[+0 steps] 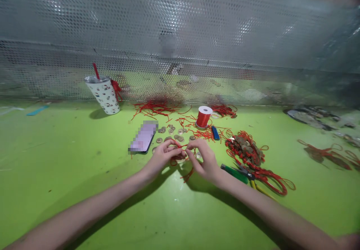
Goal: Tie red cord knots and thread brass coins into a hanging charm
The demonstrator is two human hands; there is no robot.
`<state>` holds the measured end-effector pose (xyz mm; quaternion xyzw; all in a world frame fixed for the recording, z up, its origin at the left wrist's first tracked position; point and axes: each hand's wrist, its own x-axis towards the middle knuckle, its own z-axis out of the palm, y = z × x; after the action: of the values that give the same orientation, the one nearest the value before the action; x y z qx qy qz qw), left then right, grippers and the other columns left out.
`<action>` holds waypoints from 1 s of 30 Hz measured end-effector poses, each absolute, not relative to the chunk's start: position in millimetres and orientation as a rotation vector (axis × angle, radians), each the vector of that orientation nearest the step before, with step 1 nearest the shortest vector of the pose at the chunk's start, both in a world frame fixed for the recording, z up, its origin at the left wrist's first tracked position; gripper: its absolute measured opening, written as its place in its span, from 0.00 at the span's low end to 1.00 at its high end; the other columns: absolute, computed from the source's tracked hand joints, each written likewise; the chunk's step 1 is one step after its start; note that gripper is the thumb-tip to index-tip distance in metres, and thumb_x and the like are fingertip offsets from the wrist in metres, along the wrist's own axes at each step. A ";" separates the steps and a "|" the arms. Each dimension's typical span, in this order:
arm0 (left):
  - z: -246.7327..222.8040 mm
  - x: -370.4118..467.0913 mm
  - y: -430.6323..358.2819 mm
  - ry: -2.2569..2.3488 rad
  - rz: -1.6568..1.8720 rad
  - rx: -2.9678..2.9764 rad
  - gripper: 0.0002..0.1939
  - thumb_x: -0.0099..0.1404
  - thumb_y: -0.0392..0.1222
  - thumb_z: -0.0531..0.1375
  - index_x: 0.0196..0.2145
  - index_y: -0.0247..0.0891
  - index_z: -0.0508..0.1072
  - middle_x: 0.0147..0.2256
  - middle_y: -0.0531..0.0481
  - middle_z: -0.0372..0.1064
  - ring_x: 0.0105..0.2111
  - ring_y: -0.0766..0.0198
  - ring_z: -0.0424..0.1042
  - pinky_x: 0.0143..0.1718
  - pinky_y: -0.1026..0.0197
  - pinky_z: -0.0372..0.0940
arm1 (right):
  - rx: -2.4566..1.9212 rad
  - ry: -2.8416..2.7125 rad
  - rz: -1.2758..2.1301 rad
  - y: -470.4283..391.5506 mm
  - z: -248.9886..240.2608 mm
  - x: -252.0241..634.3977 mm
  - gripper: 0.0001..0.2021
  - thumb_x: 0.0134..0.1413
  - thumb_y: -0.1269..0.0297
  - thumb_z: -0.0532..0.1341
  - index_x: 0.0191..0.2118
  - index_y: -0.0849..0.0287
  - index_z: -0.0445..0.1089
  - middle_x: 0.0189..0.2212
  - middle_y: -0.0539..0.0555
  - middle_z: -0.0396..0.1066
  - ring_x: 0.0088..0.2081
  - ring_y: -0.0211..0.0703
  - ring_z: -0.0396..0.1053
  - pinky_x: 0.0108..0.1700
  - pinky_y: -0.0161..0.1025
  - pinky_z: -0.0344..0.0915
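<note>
Between my two hands runs a thin red cord, with loops and loose ends hanging below the fingers. My left hand is closed in a pinch on the cord. Facing it, my right hand pinches the same cord between thumb and fingertips, close to the left fingertips. Whether a coin is threaded on the cord there is hidden by the fingers. Just beyond the hands lie several loose brass coins. A spool of red cord stands upright behind my right hand, beside a blue lighter and short red cord scraps.
A phone lies left of the coins, and a patterned tumbler with a straw stands farther back. To the right are a pile of corded coins, scissors and a green-handled tool. A perforated metal panel borders the green table.
</note>
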<state>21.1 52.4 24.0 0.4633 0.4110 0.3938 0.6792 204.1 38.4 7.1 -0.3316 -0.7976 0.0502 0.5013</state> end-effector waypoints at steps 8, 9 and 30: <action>-1.0 26.9 50.0 0.915 0.923 0.977 0.19 0.57 0.55 0.69 0.33 0.34 0.75 0.28 0.50 0.73 0.27 0.65 0.73 0.30 0.64 0.69 | -1.019 -1.929 0.535 37.9 -8.0 201.6 0.04 0.68 0.65 0.55 0.42 0.58 0.66 0.35 0.55 0.73 0.35 0.43 0.71 0.39 0.42 0.68; -2.3 27.2 50.0 0.916 0.930 1.006 0.20 0.57 0.55 0.68 0.33 0.34 0.75 0.26 0.51 0.73 0.25 0.65 0.72 0.28 0.63 0.68 | -1.028 -1.912 0.604 37.7 -8.3 200.8 0.05 0.68 0.64 0.55 0.42 0.57 0.65 0.35 0.55 0.72 0.34 0.43 0.71 0.39 0.41 0.68; -12.7 23.0 43.4 1.074 1.189 1.402 0.13 0.67 0.50 0.62 0.38 0.38 0.69 0.28 0.51 0.77 0.29 0.61 0.77 0.30 0.63 0.68 | -1.139 -1.686 0.904 31.0 -9.2 191.4 0.08 0.65 0.58 0.58 0.39 0.57 0.65 0.33 0.53 0.72 0.32 0.42 0.69 0.34 0.39 0.65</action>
<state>23.0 43.4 -12.7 0.5760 0.4411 0.4885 0.4848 191.4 31.0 -9.2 -0.4590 -0.6794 0.3643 0.4416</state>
